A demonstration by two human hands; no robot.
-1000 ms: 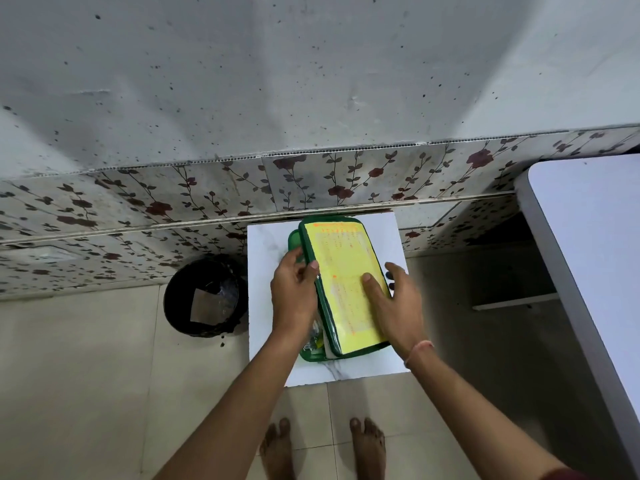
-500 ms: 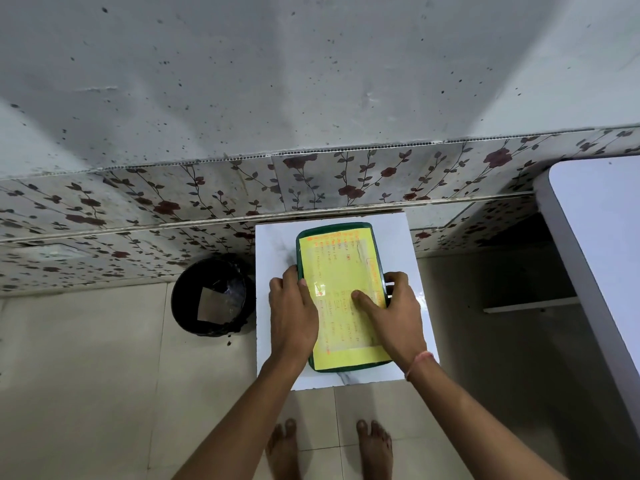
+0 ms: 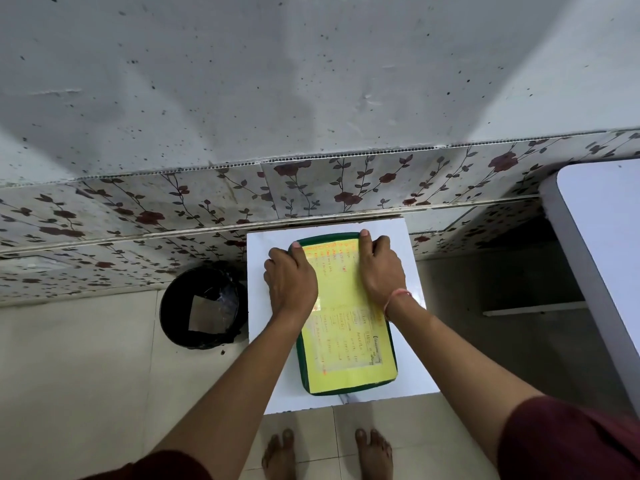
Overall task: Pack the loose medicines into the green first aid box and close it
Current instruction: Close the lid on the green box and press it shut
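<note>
The green first aid box (image 3: 346, 348) lies flat and closed on a small white table (image 3: 412, 372), its lid covered by a yellow sheet with handwriting. My left hand (image 3: 291, 282) presses on the lid's far left corner, fingers curled over the edge. My right hand (image 3: 381, 268) presses on the far right corner, fingertips over the rim. No loose medicines are in sight.
A black waste bin (image 3: 201, 306) stands on the floor left of the table. A flowered tile wall (image 3: 138, 209) rises right behind it. A larger white table (image 3: 606, 237) fills the right edge. My bare feet (image 3: 329, 452) stand on the floor tiles below.
The lid, half raised a second ago, has come down flat on the box. Both hands have slid from the lid's middle toward its far corners.
</note>
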